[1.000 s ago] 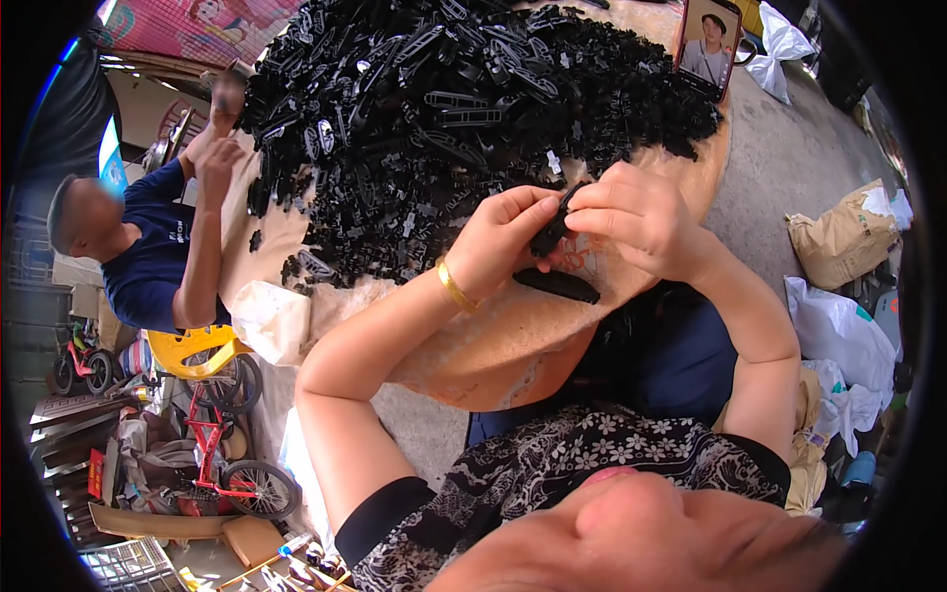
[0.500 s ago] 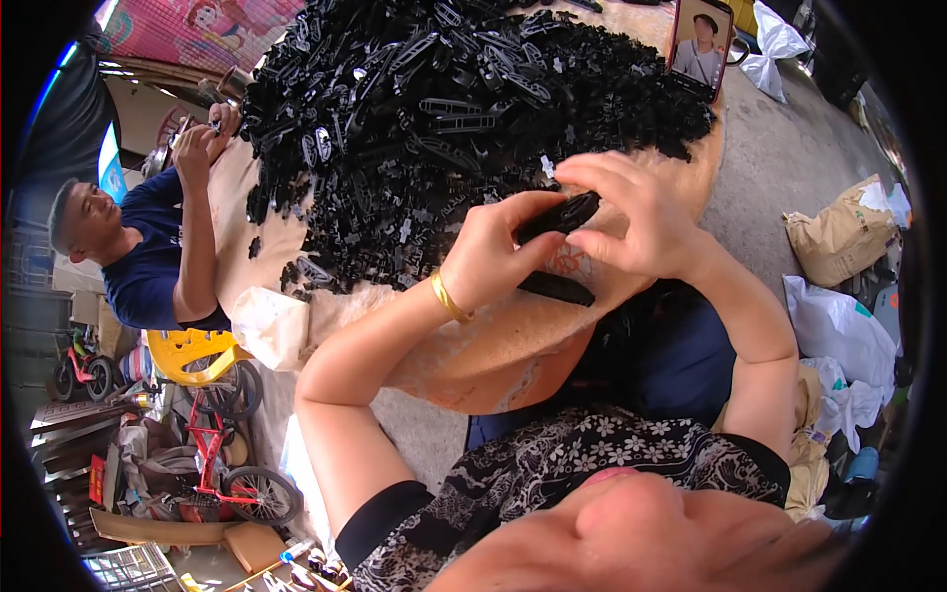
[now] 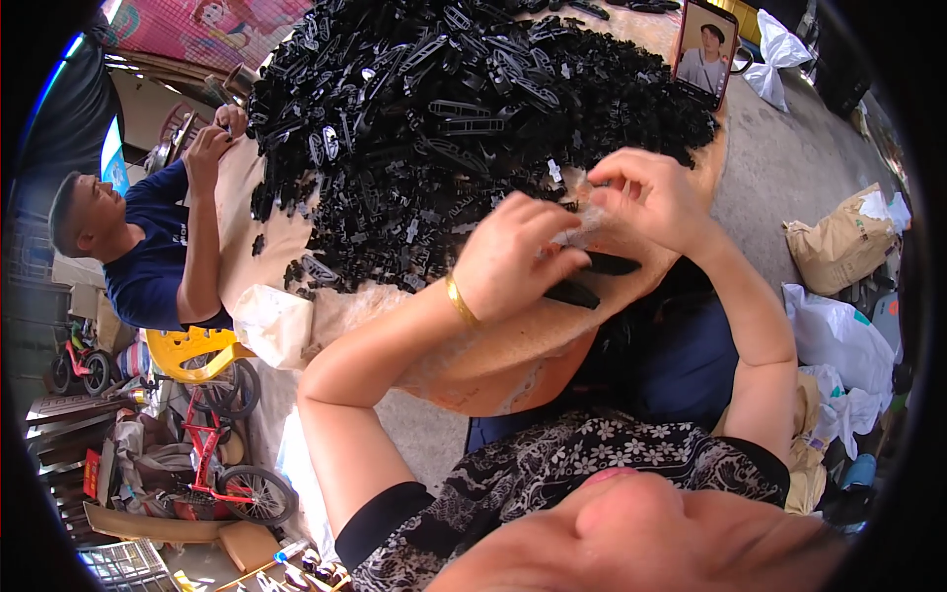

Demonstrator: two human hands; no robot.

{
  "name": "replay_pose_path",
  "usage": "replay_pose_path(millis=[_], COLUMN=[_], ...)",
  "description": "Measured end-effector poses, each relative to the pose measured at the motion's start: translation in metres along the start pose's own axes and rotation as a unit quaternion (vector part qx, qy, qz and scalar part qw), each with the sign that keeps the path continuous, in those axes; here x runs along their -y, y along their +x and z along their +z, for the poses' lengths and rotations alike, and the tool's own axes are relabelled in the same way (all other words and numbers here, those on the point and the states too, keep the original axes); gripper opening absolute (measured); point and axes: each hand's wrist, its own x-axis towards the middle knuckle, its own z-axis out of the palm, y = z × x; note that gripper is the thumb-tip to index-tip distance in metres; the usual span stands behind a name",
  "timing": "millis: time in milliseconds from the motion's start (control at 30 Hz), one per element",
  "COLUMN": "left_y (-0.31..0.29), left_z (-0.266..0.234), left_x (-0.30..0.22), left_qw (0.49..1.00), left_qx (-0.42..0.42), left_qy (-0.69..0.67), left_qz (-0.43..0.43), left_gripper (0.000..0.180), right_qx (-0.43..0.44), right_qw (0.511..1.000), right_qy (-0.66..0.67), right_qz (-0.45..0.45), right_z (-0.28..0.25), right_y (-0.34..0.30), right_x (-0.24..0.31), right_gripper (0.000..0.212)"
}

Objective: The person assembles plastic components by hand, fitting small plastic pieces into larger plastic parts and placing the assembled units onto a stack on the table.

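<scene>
My left hand (image 3: pixel 515 259) is over the near edge of a heap of black plastic parts (image 3: pixel 424 118). Its fingers are half curled and smeared by motion, so what they hold, if anything, does not show. My right hand (image 3: pixel 653 202) is just to the right, fingers bent in and fingertips drawn close to the thumb; anything between them is too small to make out. Two long, oval black pieces lie below the hands: one (image 3: pixel 572 294) near the table edge, another (image 3: pixel 614 263) just beyond it. Small cross-shaped and toothed black parts lie around the heap's near side.
The table (image 3: pixel 493 360) has a tan, plastic-like cover. A phone (image 3: pixel 704 54) stands at the far right. At left, a person in a dark blue shirt (image 3: pixel 148 252) handles something small. A white bag (image 3: pixel 273 326), yellow chair (image 3: pixel 192 353) and red bicycle (image 3: pixel 204 449) are nearby.
The black oval piece held between both hands has been put down beside the other one. Both hands have let it go and moved slightly apart, toward the heap's near edge.
</scene>
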Motion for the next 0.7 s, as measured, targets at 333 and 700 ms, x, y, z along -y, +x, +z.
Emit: replay_pose_path(millis=[333, 700], left_y=[0.002, 0.008], left_z=[-0.039, -0.022], left_x=[0.066, 0.035], left_qw=[0.912, 0.946], left_qx=[-0.039, -0.149], left_qy=[0.401, -0.225], left_qz=[-0.073, -0.180], left_gripper=[0.031, 0.027], right_qx=[-0.077, -0.030], right_qw=[0.945, 0.945], right_qy=[-0.307, -0.297], right_qz=[-0.078, -0.137], right_z=[0.005, 0.007], right_y=[0.002, 0.002], right_x=[-0.004, -0.013], right_gripper=[0.019, 0.011])
